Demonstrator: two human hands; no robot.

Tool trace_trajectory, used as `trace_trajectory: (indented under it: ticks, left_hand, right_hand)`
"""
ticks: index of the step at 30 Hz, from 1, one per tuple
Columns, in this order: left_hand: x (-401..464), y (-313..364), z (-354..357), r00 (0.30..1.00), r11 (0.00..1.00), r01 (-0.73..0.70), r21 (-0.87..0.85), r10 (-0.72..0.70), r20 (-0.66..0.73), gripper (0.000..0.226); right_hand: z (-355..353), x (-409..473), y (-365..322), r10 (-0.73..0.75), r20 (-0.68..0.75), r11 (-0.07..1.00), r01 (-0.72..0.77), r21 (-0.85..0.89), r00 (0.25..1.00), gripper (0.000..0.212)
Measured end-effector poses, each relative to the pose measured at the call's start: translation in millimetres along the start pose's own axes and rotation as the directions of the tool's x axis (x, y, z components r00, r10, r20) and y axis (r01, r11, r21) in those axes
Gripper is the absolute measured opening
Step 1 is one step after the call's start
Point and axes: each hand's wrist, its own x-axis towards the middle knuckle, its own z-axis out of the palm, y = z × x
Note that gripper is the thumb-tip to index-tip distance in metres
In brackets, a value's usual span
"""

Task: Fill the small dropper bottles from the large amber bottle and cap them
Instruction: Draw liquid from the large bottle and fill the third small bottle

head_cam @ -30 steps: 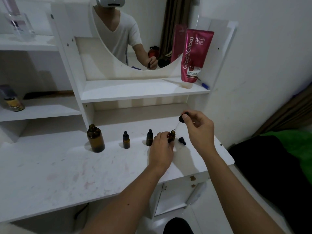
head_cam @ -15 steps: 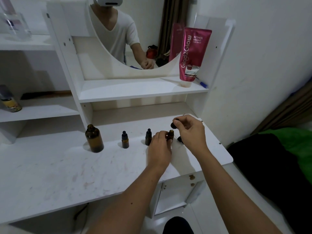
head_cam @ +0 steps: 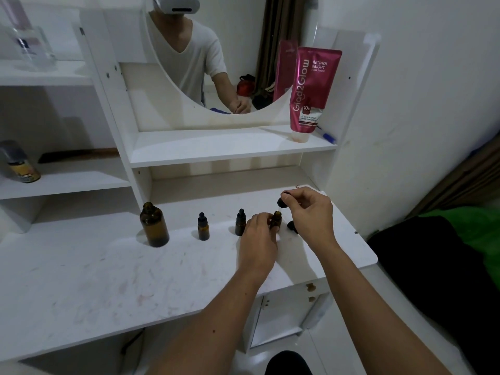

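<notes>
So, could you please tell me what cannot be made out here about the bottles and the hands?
Head view only:
- Open small bottle: lower body hidden by left hand.
- Dropper cap: pipette too thin to see; right hand covers part.
- Large amber bottle: fill level unreadable, glass too dark.

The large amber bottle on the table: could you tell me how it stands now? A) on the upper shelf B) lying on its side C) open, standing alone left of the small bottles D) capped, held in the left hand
C: the amber bottle stands upright, capless, on the table, with neither hand on it.
</notes>
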Motion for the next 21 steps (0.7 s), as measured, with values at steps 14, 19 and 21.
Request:
trace_trajectory:
  ticks: [14,19,21]
  left_hand:
    - [-18.8,1.8,-14.5,0.997,1.000,0.030,-0.010,-0.029,0.066,0.040]
    - [-40.7,-6.7,-42.3,0.992,0.994,0.038,-0.102,-0.026,0.121,0.043]
    - [-51.6,-18.4,-60.8,0.987,0.990,0.046,-0.136,-0.025,0.157,0.044]
  right_hand:
    - [-22.9,-10.9,-35.7,-0.146,-0.065,0.989,0.148,0.028,0.987,0.013]
    - [-16.2,-20.5,-54.6,-0.185,-0.051,0.980,0.188,0.059,0.981,0.015]
    - [-4.4,-27.8,-61.5,-0.190,-0.025,0.979,0.192,0.072,0.981,0.016]
